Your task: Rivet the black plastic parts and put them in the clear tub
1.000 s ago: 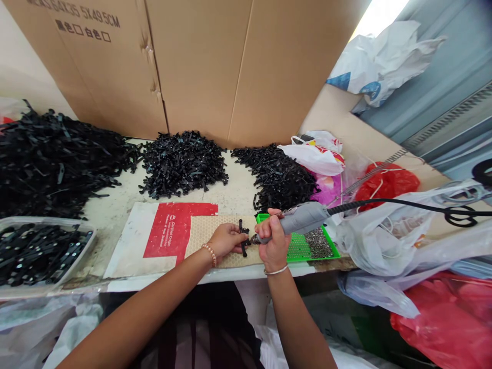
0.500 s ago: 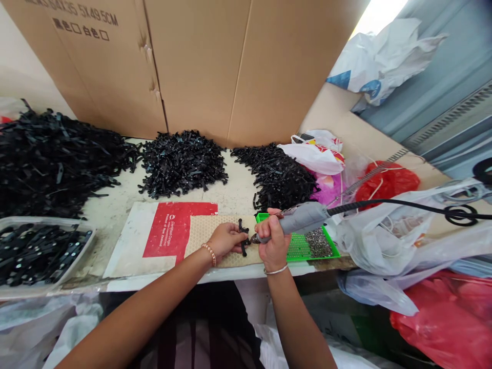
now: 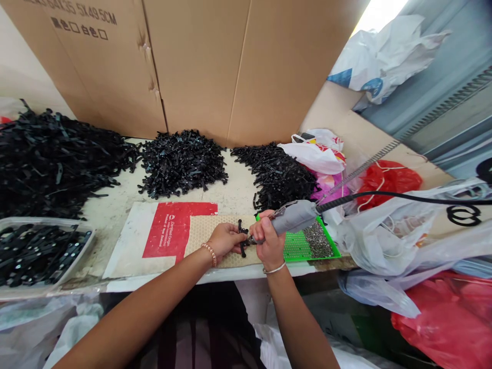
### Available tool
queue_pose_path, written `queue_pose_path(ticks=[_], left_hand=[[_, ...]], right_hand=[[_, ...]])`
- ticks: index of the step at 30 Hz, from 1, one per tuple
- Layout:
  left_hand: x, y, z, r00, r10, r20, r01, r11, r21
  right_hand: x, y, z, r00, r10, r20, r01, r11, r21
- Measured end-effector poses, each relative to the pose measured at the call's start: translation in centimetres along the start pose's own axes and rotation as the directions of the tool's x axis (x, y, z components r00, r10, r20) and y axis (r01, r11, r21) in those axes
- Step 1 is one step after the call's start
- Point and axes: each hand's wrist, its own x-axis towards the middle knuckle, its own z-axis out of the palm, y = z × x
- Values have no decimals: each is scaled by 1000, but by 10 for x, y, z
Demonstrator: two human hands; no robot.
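Note:
My left hand (image 3: 226, 239) pinches a small black plastic part (image 3: 243, 247) with rounded ends, over the honeycomb-textured pad (image 3: 205, 225) on the bench. A corded electric screwdriver (image 3: 294, 220), grey and wrapped at the body, is gripped in my right hand (image 3: 271, 243). Its tip points left and meets the black part beside my left fingertips; whether a screw sits at the tip is too small to see. Just right of my right hand lies a green perforated tray (image 3: 295, 248) with many small metal screws (image 3: 319, 241) at its right end.
Heaps of black parts (image 3: 182, 164) line the back, before a tall cardboard box (image 3: 200, 66). A clear tub (image 3: 90, 241) of black pieces stands at left. Plastic bags (image 3: 384, 230) crowd the right, where a coiled spring (image 3: 359, 171) and the black cord (image 3: 403, 196) run to the screwdriver.
The screwdriver and my right hand have shifted slightly left, bringing the tip up to the black part. My left hand stays in place with the part.

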Motion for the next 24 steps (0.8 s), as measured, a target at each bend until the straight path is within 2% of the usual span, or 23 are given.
queue_pose_path(ticks=[7, 10, 12, 14, 16, 18, 21, 24], left_hand=[[2, -2, -1, 1000, -18, -20, 18, 1000, 9], [1, -1, -1, 1000, -15, -3, 15, 1000, 16], [2, 0, -1, 1000, -23, 10, 23, 1000, 4], [2, 1, -1, 999, -41, 11, 41, 999, -17], [2, 3, -1, 997, -72, 4, 72, 997, -29], [1, 5, -2, 995, -99, -1, 98, 995, -33], [-1, 8, -3, 994, -108, 19, 109, 994, -27], [-4, 10, -4, 994, -105, 28, 105, 994, -9]], right_hand=[[3, 3, 1, 990, 42, 137, -40, 999, -23], [1, -1, 4, 989, 40, 142, -36, 999, -29], [0, -9, 2, 995, 23, 94, -20, 999, -30], [0, -20, -7, 999, -44, 6, 44, 998, -35], [1, -31, -21, 986, -136, -96, 130, 989, -64], [2, -37, -38, 965, -183, -188, 165, 980, -110], [1, -35, -59, 947, -149, -284, 113, 984, -139], [-5, -26, -70, 952, -107, -285, 72, 989, -132]])
